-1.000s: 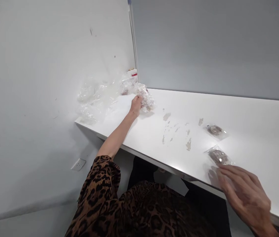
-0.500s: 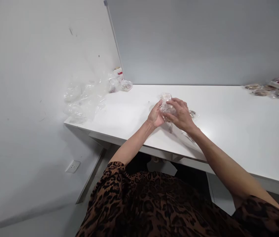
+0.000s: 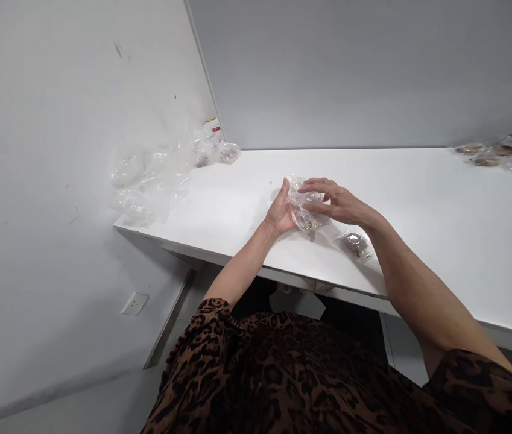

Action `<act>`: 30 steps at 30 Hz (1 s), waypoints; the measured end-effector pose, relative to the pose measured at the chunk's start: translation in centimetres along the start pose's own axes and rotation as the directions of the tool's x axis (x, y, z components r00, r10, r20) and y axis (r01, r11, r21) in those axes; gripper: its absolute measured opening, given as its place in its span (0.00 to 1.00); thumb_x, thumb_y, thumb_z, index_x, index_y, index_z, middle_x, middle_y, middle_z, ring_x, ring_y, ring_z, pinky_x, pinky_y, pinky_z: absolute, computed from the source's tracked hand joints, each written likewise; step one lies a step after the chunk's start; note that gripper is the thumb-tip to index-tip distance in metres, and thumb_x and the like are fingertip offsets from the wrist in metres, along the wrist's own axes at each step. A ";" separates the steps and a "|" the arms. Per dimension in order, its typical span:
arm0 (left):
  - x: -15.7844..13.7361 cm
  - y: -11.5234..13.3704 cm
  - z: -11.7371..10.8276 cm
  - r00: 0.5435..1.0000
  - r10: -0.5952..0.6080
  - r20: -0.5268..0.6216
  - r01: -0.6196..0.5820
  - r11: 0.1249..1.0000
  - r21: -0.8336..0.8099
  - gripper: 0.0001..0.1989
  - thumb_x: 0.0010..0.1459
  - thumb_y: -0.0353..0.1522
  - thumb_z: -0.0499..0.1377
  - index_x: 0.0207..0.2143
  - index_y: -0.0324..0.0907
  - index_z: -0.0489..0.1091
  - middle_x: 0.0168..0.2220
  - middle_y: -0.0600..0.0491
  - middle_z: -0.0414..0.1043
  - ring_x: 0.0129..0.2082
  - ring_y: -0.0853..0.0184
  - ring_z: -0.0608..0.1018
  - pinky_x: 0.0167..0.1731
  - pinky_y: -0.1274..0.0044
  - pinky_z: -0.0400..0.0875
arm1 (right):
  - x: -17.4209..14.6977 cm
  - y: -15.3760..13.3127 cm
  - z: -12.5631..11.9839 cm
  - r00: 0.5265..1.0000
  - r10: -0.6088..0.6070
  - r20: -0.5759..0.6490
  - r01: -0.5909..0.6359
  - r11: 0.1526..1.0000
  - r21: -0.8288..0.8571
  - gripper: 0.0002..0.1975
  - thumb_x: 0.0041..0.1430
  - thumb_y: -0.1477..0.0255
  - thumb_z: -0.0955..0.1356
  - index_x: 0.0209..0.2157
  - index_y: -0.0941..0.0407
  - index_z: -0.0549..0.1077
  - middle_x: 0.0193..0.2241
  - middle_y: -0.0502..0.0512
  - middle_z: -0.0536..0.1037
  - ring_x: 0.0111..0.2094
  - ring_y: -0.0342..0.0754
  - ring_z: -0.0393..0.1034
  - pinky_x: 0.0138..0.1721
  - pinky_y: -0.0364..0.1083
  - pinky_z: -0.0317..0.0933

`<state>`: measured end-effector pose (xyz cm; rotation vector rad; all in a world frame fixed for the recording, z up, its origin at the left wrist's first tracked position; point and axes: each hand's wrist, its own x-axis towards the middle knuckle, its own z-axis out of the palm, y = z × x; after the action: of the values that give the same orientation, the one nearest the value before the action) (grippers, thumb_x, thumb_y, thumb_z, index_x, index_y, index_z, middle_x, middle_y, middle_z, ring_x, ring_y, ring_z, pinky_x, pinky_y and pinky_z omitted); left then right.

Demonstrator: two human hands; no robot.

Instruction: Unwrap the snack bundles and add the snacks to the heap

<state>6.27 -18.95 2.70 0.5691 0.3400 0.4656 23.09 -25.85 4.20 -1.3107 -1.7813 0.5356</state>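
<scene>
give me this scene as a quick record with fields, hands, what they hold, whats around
left hand: holds clear plastic packet above the table
right hand: fingers on same packet, loose grip
nearby: small sealed packet lying on white table
far left corner: heap of clear bags
far right: more packets

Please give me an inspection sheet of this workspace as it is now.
Surface: white table, mostly bare.
Job's things: clear bag with brown contents, held above the table; small packet lying beside it.
Clutter: crumpled clear plastic at the far left corner; packets at the far right.
Hands: left hand and right hand both grip the bag.
Cables: nothing seen.
Surroundings: grey walls; wall socket below the table.
</scene>
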 end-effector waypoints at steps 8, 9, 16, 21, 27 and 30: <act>-0.7 -0.1 0.9 0.997 -0.067 -0.035 0.066 0.998 -0.018 0.34 0.68 0.55 0.51 0.59 0.39 0.72 0.43 0.42 0.83 0.48 0.56 0.84 0.59 0.60 0.74 | 2.7 -0.5 1.1 0.912 0.222 -0.346 -0.086 0.926 0.367 0.17 0.62 0.57 0.74 0.29 0.53 0.70 0.26 0.52 0.73 0.27 0.45 0.66 0.30 0.47 0.64; -0.8 0.0 0.9 0.996 -0.086 -0.028 0.086 0.996 -0.021 0.34 0.67 0.55 0.51 0.59 0.39 0.72 0.42 0.42 0.83 0.47 0.57 0.85 0.58 0.60 0.75 | 3.2 -0.3 0.8 0.888 0.284 -0.361 -0.096 0.883 0.459 0.18 0.61 0.57 0.74 0.28 0.53 0.68 0.25 0.51 0.71 0.25 0.44 0.65 0.27 0.46 0.62; -1.0 -0.1 0.9 0.973 -0.230 -0.009 0.230 0.972 0.053 0.29 0.68 0.51 0.53 0.59 0.41 0.73 0.37 0.44 0.83 0.44 0.57 0.85 0.56 0.59 0.77 | 6.6 3.1 -2.5 0.660 0.666 -0.348 -0.105 0.540 0.835 0.16 0.63 0.70 0.73 0.26 0.54 0.64 0.24 0.47 0.66 0.23 0.39 0.63 0.23 0.40 0.64; -0.6 0.0 0.5 0.994 -0.104 -0.037 0.106 0.993 0.054 0.21 0.69 0.42 0.54 0.56 0.40 0.74 0.39 0.45 0.83 0.42 0.60 0.85 0.57 0.60 0.76 | 4.0 2.9 -1.5 0.726 0.555 -0.407 -0.102 0.672 0.734 0.15 0.60 0.61 0.75 0.31 0.52 0.68 0.32 0.53 0.72 0.36 0.47 0.72 0.36 0.47 0.73; 0.8 0.0 -0.3 0.994 0.014 -0.105 -0.018 0.999 -0.038 0.22 0.72 0.41 0.47 0.53 0.38 0.74 0.40 0.46 0.83 0.45 0.58 0.85 0.57 0.60 0.76 | -1.0 -0.2 1.8 0.907 0.262 -0.331 -0.232 0.964 0.127 0.21 0.50 0.51 0.78 0.31 0.53 0.75 0.35 0.57 0.76 0.37 0.53 0.68 0.34 0.50 0.65; 1.1 -0.2 -0.6 0.989 0.020 -0.146 -0.026 0.999 -0.039 0.21 0.73 0.36 0.45 0.50 0.36 0.75 0.36 0.46 0.83 0.45 0.59 0.85 0.56 0.63 0.76 | -2.3 -1.3 2.4 0.914 0.222 -0.339 -0.211 0.975 0.070 0.19 0.56 0.53 0.74 0.29 0.53 0.72 0.31 0.55 0.74 0.32 0.49 0.65 0.32 0.49 0.61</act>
<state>7.03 -18.23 1.87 0.5004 0.4624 0.5371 20.61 -28.09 2.92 -1.4891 -1.3434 0.4199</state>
